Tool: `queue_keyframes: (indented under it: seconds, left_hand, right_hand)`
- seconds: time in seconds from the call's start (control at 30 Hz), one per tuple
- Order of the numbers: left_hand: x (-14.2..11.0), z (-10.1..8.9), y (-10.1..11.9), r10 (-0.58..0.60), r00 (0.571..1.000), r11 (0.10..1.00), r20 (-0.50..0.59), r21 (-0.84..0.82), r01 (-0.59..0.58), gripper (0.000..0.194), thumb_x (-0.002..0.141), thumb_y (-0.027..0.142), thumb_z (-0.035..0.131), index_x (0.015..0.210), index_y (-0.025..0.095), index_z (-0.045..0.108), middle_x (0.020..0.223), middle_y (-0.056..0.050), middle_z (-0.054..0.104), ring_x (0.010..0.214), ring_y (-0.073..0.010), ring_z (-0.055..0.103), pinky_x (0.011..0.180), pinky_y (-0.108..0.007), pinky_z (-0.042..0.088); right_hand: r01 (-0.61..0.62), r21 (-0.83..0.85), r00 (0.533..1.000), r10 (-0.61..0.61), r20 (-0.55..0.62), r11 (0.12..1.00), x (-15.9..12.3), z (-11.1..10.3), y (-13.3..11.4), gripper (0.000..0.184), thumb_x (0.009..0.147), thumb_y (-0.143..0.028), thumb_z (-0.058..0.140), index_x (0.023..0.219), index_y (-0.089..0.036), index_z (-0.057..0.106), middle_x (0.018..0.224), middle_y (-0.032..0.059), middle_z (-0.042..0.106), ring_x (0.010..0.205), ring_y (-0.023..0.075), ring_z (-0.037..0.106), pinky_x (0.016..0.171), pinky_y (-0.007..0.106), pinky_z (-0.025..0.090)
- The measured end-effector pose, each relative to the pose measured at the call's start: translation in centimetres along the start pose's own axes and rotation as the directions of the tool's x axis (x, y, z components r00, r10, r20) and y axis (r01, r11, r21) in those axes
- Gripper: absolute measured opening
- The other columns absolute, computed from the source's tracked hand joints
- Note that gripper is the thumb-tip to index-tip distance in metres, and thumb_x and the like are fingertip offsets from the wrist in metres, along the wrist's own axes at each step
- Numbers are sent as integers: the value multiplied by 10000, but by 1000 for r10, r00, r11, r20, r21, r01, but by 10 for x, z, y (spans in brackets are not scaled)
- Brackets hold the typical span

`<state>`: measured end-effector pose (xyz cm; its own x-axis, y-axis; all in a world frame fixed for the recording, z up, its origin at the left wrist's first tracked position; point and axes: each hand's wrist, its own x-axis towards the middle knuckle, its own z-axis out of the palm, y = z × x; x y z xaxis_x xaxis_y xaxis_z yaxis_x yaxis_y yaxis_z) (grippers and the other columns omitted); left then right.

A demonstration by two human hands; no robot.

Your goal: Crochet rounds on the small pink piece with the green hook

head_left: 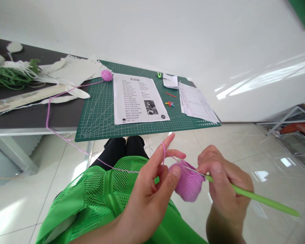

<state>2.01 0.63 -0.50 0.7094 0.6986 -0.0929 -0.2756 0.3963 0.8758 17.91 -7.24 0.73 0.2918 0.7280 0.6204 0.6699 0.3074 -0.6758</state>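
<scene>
Pink crochet piece (189, 183), lower centre-right of frame: small, cup-shaped, close-stitched, opening turned upward. A pink yarn strand (66, 137) runs from it leftward, up over the table edge to a small pink yarn ball (106, 75) on the green cutting mat (99, 112). The mat overhangs the table's near edge; a printed pattern sheet (139, 98) lies on it. Open floor lies between the table edge and the hands; green mesh fabric (101, 200) covers the lap below.

Left hand (152, 189) pinches the piece's left rim, thumb forward, forefinger raised with yarn looped over it. Right hand (221, 183) is closed on a green-handled crochet hook (254, 197), its metal tip at the piece's rim, handle slanting toward lower right.
</scene>
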Motion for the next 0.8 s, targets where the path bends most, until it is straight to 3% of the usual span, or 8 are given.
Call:
queue_keyframes:
  seconds: [0.17,0.33,0.6,0.73,0.8]
  left_hand:
    - [3,-3,-2,-24,990,997,137,82,13,911,1033,312,692,1702,463,92,1122,-42,735,766,-152,544,719,-275,488]
    - [4,-3,-10,73,988,993,138,85,-85,784,1069,344,633,1690,463,170,932,8,636,640,-105,440,564,-220,394]
    - [4,-5,-14,97,967,995,237,10,-103,646,1119,310,533,1622,593,245,787,53,473,615,-97,349,498,-180,296]
    - [7,-4,-16,65,972,993,227,-113,-40,657,1101,310,572,1611,591,267,834,40,518,615,-93,358,504,-179,317]
    - [8,-3,-15,69,977,988,200,-148,-39,665,1092,300,591,1605,593,285,842,37,539,619,-92,363,509,-176,317]
  right_hand:
    - [-50,1,995,50,90,999,-1,1,-4,318,1035,-128,504,738,-185,601,619,-15,505,667,142,505,589,331,394]
    - [-106,44,987,100,127,993,0,5,-6,332,1052,-153,491,725,-192,530,630,-17,453,664,136,458,586,326,351]
    - [-250,157,952,213,220,955,2,4,-5,403,1089,-317,499,703,-200,517,634,-18,449,688,142,440,628,326,342]
    - [-415,286,873,289,394,864,6,-4,1,460,955,-639,656,764,-223,609,724,-16,515,730,160,470,668,329,356]
    - [-508,321,810,318,493,799,6,-8,5,432,875,-634,761,795,-228,640,781,-14,538,750,159,489,675,320,365]
